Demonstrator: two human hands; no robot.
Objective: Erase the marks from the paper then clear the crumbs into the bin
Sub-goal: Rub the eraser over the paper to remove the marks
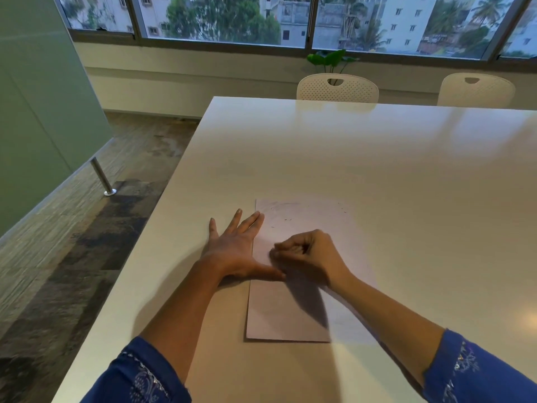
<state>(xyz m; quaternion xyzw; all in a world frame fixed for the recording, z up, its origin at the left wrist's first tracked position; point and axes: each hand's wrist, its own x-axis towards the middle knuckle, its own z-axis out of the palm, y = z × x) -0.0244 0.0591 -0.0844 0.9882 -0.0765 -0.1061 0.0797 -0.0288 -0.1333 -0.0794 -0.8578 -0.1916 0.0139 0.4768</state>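
Observation:
A white sheet of paper (305,222) lies on the white table (377,158) in front of me. Faint pencil marks and a few dark eraser crumbs (287,219) show near its far end. My left hand (235,251) lies flat with spread fingers on the paper's left edge, its thumb stretched across the sheet. My right hand (305,254) is blurred, its fingers curled over the middle of the paper; whatever they pinch is hidden, so I cannot tell whether it is an eraser. No bin is in view.
Two white perforated chairs (337,88) (476,90) stand at the table's far side, with a green plant (331,61) behind them below the windows. The table's left edge (162,216) drops to a tiled floor, where a metal post (101,177) stands by a green partition.

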